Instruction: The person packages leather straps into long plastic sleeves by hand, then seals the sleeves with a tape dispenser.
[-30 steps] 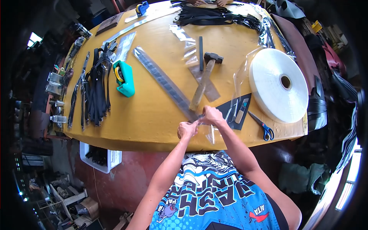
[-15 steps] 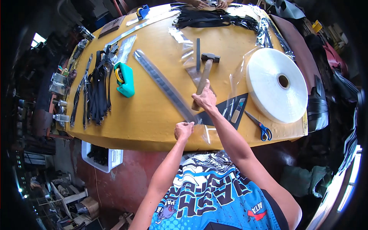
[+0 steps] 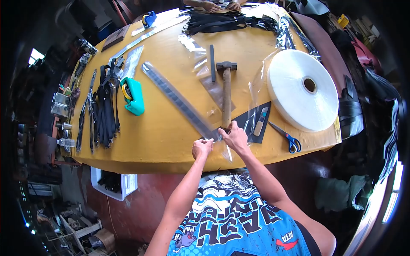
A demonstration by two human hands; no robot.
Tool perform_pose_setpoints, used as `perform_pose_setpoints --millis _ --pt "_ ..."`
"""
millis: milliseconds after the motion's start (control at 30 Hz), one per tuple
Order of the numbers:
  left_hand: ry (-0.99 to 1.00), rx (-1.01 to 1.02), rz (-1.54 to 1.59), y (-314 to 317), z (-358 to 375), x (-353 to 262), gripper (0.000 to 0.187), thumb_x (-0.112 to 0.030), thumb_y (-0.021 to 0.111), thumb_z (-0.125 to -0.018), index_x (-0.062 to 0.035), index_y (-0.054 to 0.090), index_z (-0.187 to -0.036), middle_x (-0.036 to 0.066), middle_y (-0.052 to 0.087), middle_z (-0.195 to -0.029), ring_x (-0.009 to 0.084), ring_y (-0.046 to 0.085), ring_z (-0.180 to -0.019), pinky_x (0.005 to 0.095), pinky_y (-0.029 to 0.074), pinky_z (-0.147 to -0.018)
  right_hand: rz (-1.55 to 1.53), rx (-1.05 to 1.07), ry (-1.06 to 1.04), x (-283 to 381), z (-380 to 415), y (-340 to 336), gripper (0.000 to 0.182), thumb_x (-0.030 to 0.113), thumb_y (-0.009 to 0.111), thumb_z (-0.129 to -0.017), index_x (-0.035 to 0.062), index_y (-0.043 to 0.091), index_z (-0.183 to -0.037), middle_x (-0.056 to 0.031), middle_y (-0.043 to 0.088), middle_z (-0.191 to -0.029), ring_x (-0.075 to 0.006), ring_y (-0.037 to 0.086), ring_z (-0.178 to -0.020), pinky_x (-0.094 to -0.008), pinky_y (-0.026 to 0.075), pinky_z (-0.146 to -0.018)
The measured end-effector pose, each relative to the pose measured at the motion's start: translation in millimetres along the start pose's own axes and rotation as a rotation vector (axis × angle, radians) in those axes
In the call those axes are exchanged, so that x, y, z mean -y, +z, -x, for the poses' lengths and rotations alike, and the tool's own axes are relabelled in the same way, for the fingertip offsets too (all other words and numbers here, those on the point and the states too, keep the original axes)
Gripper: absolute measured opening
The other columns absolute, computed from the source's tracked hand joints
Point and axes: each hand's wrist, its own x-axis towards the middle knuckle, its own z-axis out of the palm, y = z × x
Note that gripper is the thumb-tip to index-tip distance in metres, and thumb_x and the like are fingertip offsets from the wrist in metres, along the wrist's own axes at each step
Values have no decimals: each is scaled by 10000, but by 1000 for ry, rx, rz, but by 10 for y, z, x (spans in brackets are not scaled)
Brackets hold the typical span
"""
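My left hand (image 3: 202, 148) is closed, pinching the near end of a long clear plastic sleeve (image 3: 173, 98) with a dark strap inside. Just right of it, my right hand (image 3: 234, 138) has its thumb and fingers on either side of the handle end of a hammer (image 3: 226, 91). The hammer lies on the table with its head pointing away from me. Under and beside the handle are a black triangular piece (image 3: 245, 120) and clear plastic film. My right fingertips are partly hidden by the hand itself.
The yellow-covered table (image 3: 171, 155) holds a large film roll (image 3: 294, 98), scissors (image 3: 293, 144), a cutter knife (image 3: 259, 122), a green tape dispenser (image 3: 133, 96) and black straps (image 3: 106, 102). Another person's hands (image 3: 212, 6) work at the far edge. A white bin (image 3: 128, 187) stands below.
My right hand has moved toward me, from mid-handle to the handle's end beside my left hand. The hammer has turned from slanted to nearly straight. My left hand still pinches the sleeve.
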Motion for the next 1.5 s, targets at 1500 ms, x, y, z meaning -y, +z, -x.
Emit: perform_pose_setpoints --millis 1500 --pt "109 565 829 -448 155 -190 58 -63 614 -826 -42 596 -878 53 646 -837 119 620 -693 245 512 -634 -1163 259 130 65 492 -47 421 29 655 -778 -50 421 -1119 -121 626 -774 -154 617 -644 -253 510 -568"
